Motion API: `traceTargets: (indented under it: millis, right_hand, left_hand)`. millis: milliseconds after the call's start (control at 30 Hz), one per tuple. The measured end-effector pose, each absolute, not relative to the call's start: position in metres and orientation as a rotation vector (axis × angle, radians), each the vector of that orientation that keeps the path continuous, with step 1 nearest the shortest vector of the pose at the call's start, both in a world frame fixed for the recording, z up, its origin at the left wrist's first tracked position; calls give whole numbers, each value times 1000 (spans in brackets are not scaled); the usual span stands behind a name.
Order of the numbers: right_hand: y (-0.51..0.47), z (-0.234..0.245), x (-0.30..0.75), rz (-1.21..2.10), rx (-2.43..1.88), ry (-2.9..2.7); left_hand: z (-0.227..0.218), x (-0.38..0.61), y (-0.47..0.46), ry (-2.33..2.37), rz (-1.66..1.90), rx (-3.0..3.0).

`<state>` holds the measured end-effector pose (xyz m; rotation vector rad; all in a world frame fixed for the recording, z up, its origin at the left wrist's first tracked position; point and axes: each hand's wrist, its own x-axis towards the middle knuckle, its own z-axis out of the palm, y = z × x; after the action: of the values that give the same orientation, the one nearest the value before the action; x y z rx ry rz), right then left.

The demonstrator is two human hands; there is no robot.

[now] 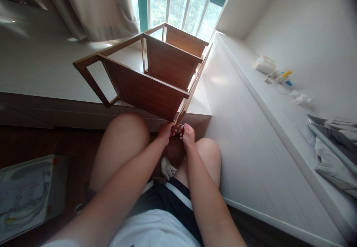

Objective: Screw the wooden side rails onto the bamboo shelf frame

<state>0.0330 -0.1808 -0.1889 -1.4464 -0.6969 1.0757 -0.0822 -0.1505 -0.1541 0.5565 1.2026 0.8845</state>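
A brown wooden shelf unit (142, 83) rests tilted on the pale ledge in front of me, its several panels facing my knees. My left hand (166, 131) is closed around the near lower corner of its frame, by the end of a long side rail. Just right of it, my right hand (188, 133) is closed in a pinch on a thin metal rod (180, 124), which points toward that same corner. The rod's far end is hidden by the frame and fingers, so its exact kind is unclear.
The pale ledge (33, 72) runs under a barred window (181, 5) and a curtain (97, 9). A white panel wall (245, 128) stands close on my right, with small items and folded cloth (331, 161) on its top. A clear-topped box (55, 191) sits on the floor at left.
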Motion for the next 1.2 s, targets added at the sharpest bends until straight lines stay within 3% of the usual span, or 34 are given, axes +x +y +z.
traceTargets:
  millis: [1200]
  right_hand:
    - [-179,-185,30,1335,-1258,-359]
  left_hand:
    - [-153,-83,-151,1195,878,572]
